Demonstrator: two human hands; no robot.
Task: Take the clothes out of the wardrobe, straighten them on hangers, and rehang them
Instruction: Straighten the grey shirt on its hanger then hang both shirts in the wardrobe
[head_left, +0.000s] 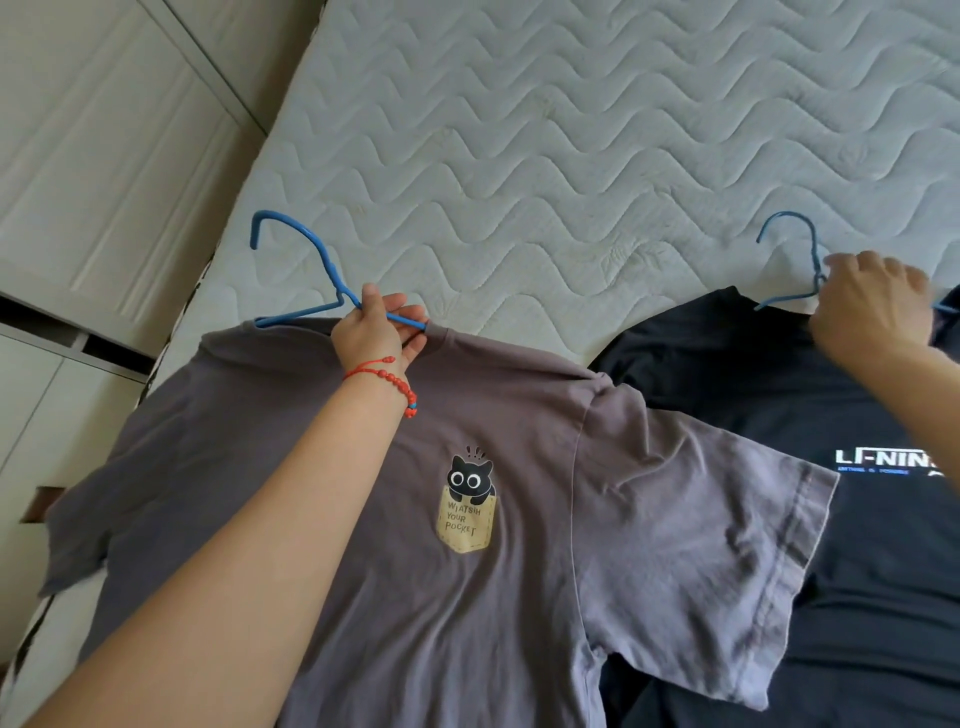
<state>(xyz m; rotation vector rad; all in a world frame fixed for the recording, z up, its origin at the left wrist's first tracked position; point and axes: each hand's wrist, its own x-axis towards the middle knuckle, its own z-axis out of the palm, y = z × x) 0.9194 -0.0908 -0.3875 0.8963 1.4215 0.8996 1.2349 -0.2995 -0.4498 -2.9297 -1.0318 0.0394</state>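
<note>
Blue hangers (311, 270) (795, 260) gripped by both hands (376, 332) (872, 312), fingers curled.

2 T-shirts on the mattress (571, 156): 1 grey (519, 597), 1 black (831, 571) beside it. 2 blue hangers: 1 (306, 260) at grey collar, 1 (795, 249) at black collar. 1 red bracelet (395, 382).

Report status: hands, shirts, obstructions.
Left hand grips hanger at grey shirt collar. Right hand grips second hanger at black shirt. Both shirts flat on mattress. Nothing blocking.
</note>
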